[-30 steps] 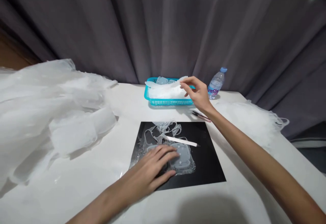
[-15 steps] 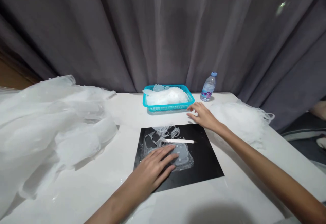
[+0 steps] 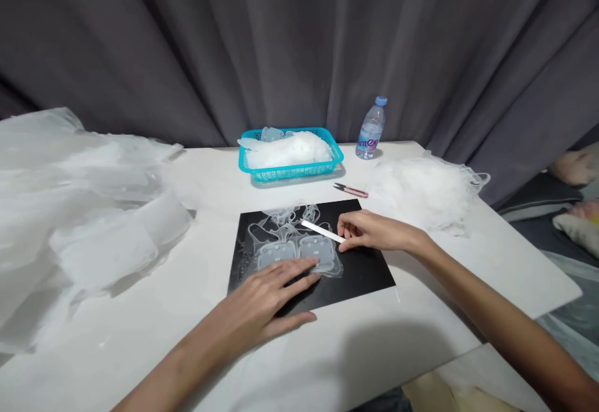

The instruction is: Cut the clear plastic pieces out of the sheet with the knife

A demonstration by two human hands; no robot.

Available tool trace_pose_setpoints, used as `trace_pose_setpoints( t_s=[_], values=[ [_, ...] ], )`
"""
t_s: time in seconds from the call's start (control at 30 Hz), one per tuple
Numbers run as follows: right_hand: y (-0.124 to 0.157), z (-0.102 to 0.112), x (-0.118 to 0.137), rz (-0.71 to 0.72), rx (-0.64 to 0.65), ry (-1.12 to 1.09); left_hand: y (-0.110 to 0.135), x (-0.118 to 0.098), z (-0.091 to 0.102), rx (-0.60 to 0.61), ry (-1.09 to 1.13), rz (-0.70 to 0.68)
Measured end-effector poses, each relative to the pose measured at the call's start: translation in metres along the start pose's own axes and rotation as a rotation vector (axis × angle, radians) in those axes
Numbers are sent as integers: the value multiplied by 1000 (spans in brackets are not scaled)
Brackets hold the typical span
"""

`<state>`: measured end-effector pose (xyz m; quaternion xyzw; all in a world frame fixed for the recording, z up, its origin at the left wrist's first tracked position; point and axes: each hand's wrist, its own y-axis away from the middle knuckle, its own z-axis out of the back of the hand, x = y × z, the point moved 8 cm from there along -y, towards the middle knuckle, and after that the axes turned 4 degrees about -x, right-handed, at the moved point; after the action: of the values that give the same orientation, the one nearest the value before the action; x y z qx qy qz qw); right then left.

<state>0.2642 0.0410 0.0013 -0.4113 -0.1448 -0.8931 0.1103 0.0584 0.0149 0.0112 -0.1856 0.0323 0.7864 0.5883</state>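
Observation:
My left hand lies palm down with its fingers stretched out over clear, flat molded plastic pieces. Two squarish panels of them show, and their lower edges are hidden under the fingers. Beneath these is a black mat. My right hand is closed at the mat's right side, thumb and fingers pinching the right end of a slim white pen-like stick. The stick slants up to the left, its far end by a tangle of clear plastic strips. Its gripped end is hidden.
Behind the mat stands a turquoise basket filled with whitish plastic pieces. Pink-handled thread snips lie near a water bottle. Translucent plastic is heaped at the left, and a wispy white pile sits at the right.
My right hand has come down from near the basket onto the white stick and turned it. My left hand has slid toward me, uncovering both panels. The snips have come into sight.

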Motion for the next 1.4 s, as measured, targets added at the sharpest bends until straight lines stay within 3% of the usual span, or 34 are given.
trace_pose_setpoints(
  t_s=[0.13, 0.27, 0.4, 0.53, 0.8, 1.2, 1.4],
  values=[
    [7, 3, -5, -66, 32, 13, -2, 4, -4, 99, 33, 36],
    [21, 8, -6, -46, 95, 33, -3, 6, -6, 133, 34, 53],
    [37, 14, -1, -24, 43, -210, -5, 4, -15, 149, -18, 39],
    [41, 10, 10, 34, -56, -391, -10, 0, -18, 69, -82, 47],
    [38, -6, 35, 288, -183, -117, -9, -1, -12, 53, 33, -34],
    [40, -23, 42, 316, -155, -89, -10, 4, -12, 48, 94, 32],
    [40, -27, 37, 312, -136, -135, -13, 11, -16, 88, 171, 131]
  ],
)
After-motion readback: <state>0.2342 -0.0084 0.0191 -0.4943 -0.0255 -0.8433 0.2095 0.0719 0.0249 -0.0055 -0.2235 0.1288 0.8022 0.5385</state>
